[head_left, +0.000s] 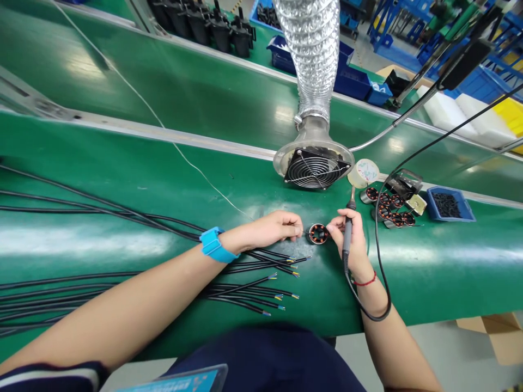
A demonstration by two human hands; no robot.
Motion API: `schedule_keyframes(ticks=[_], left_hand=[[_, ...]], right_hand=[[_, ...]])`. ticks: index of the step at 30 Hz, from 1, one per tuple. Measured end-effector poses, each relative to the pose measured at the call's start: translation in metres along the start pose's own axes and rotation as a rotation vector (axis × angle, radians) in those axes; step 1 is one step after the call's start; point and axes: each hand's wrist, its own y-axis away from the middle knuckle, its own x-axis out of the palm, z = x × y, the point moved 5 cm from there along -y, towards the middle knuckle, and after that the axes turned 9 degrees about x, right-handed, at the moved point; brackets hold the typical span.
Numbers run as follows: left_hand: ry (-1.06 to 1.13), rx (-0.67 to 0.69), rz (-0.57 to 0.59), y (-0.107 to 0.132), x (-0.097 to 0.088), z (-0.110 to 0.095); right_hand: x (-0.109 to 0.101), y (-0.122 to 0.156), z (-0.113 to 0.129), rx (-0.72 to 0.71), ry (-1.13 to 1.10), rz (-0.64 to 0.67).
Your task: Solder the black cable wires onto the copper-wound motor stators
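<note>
Navy cloth is seen along the near edge, with a blue badge laid across it, and beyond it the left of the green desk is taken up by black cables, their ends fanned out and coloured cores bared. Over those cables the left forearm is stretched, a blue band fastened at its wrist. Now to the centre, where a wound ring, dark-rimmed with orange coils, is framed between two hands! Just off the fingertips of the left hand, to their right, it is found; those fingertips are pinched together, though what is gripped between them is too small to be told. On the ring's other side, the thumb of the right hand is brought close up to its edge, and whether contact is made cannot be told. By that same hand a soldering iron is grasped, its tip pointed away from the ring, its cord looped beside a red bracelet. Farther out on the right, other rings are clustered, flanked by a blue bin of small black pieces. Past the central ring, a fan is mounted beneath a silver duct. At the back, black fixtures are lined up.
</note>
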Motion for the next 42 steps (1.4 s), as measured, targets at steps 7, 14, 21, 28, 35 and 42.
schedule_keyframes(ticks=[7, 14, 21, 28, 35, 42], left_hand=[[0.027, 0.012, 0.019, 0.002, -0.002, 0.001], [-0.161, 0.152, 0.055, -0.010, 0.013, -0.016], [-0.530, 0.136, 0.012, 0.014, -0.020, -0.029], [-0.900, 0.047, 0.188, 0.056, -0.004, -0.011], [-0.971, 0.113, -0.187, 0.048, -0.013, -0.037], [-0.958, 0.412, 0.057, 0.028, 0.045, -0.030]], right_hand=[[0.007, 0.025, -0.003, -0.104, 0.395, 0.043], [0.022, 0.027, 0.002, -0.215, 0.523, -0.022], [0.012, 0.026, -0.001, -0.148, 0.467, -0.046], [-0.006, 0.024, 0.010, -0.262, 0.374, -0.109], [-0.018, 0.030, 0.021, -0.361, 0.335, -0.258], [-0.021, 0.034, 0.029, -0.395, 0.373, -0.304]])
